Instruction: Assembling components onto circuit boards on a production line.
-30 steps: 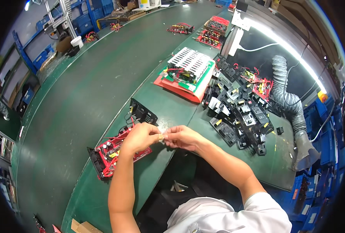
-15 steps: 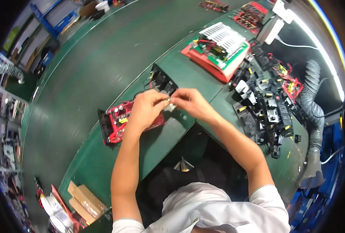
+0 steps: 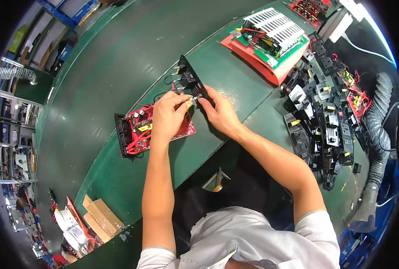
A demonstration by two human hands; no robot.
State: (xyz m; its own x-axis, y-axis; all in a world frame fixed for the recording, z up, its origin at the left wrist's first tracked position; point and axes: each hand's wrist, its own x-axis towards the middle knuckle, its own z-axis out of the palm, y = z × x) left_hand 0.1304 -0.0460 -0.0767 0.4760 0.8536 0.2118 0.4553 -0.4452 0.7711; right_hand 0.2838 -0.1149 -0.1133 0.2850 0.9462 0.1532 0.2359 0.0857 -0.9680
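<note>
My right hand (image 3: 222, 113) grips the lower end of a black plastic panel (image 3: 189, 74) with sockets and short wires, thumb on one side and fingers on the other. My left hand (image 3: 164, 115) is closed in a pinch on a small pale piece (image 3: 195, 97) at that panel's lower end; its exact kind is too small to tell. Below and left of the panel lies a red circuit board (image 3: 183, 128) with coils and red wires, partly hidden by my left hand. A black end plate (image 3: 123, 135) stands at its left edge. Thin wires run between board and panel.
A white slotted metal cover (image 3: 275, 28) sits on a green board over a red-orange pad (image 3: 253, 60) at the far right. Many black panels (image 3: 331, 121) are heaped on the right, beside a grey flexible duct (image 3: 379, 116). Cardboard (image 3: 103, 217) lies at the near left.
My fingertips were together at the small pale piece; now my right hand holds the black panel, which stands up more. My left hand still pinches. The whole view has shifted slightly.
</note>
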